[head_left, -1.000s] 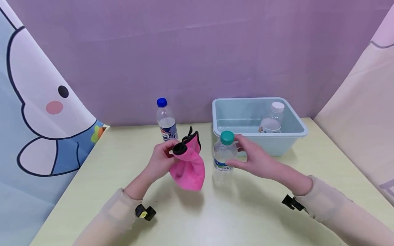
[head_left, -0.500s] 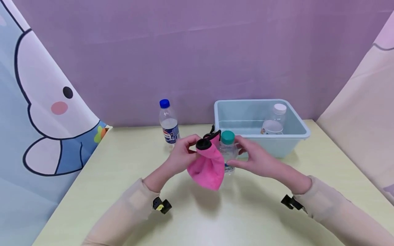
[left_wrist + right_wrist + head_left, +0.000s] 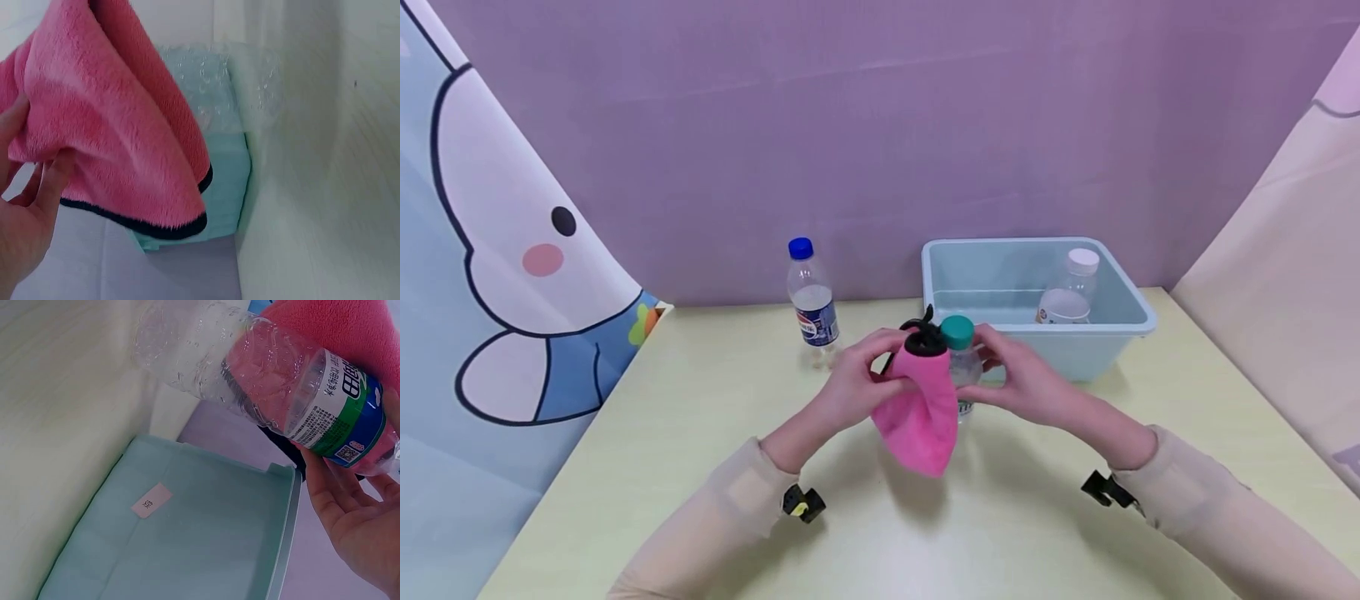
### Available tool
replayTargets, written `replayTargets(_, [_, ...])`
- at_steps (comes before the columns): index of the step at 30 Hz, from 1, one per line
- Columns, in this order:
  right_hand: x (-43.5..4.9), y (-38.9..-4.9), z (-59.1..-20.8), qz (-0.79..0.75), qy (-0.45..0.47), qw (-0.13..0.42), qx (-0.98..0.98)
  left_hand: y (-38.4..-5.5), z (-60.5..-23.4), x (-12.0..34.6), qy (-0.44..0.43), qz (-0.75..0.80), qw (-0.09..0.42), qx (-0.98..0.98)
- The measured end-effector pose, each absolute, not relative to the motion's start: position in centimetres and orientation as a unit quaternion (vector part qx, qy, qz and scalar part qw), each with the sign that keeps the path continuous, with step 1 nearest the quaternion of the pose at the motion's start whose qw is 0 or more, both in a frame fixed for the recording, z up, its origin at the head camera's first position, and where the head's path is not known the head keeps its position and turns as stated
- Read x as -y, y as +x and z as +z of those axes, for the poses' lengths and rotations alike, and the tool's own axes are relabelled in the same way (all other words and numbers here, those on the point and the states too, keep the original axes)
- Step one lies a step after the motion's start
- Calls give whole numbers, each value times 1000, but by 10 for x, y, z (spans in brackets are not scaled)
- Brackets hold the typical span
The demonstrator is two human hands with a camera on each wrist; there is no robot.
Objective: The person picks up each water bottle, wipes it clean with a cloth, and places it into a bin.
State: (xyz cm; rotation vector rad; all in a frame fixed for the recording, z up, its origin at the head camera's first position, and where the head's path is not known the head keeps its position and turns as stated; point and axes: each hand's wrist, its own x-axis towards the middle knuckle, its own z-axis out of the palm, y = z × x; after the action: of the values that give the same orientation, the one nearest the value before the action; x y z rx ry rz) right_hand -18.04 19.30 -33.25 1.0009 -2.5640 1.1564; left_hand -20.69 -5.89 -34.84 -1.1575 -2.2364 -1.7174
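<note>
A pink plush cloth (image 3: 917, 421) with black edging hangs folded from my left hand (image 3: 859, 382), pinched between thumb and fingers. In the left wrist view the fingers (image 3: 53, 181) press into its fuzzy side. My right hand (image 3: 1026, 377) grips a clear plastic water bottle (image 3: 967, 368) with a green cap (image 3: 957, 332), thumb on the near side. The cloth covers much of this bottle in the head view. From the right wrist, its green, blue and white label (image 3: 340, 412) shows, with the cloth right behind the clear plastic.
A light blue bin (image 3: 1060, 357) stands behind the right hand, holding a white-capped bottle (image 3: 1067, 293). A blue-capped Pepsi bottle (image 3: 816, 317) stands at the back, beyond the left hand. A purple curtain (image 3: 850, 150) borders the table's rear edge.
My left hand has moved right with the pink cloth, bringing it from beside the green-capped bottle to in front of it. The right hand has stayed at the bottle.
</note>
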Motion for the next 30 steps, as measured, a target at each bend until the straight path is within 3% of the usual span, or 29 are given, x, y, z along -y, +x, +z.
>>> replayTargets(7, [-194, -179, -332, 386, 329, 75, 858, -206, -352, 57, -374, -572, 108, 722])
replayTargets(10, [-194, -179, -332, 386, 328, 73, 859, -206, -354, 57, -377, -582, 110, 712])
replayTargets(22, [-192, -178, -334, 391, 321, 72, 860, -208, -394, 67, -363, -485, -7, 796])
replayTargets(30, [-191, -178, -334, 389, 325, 75, 859, -202, -402, 68, -344, -506, -2, 791])
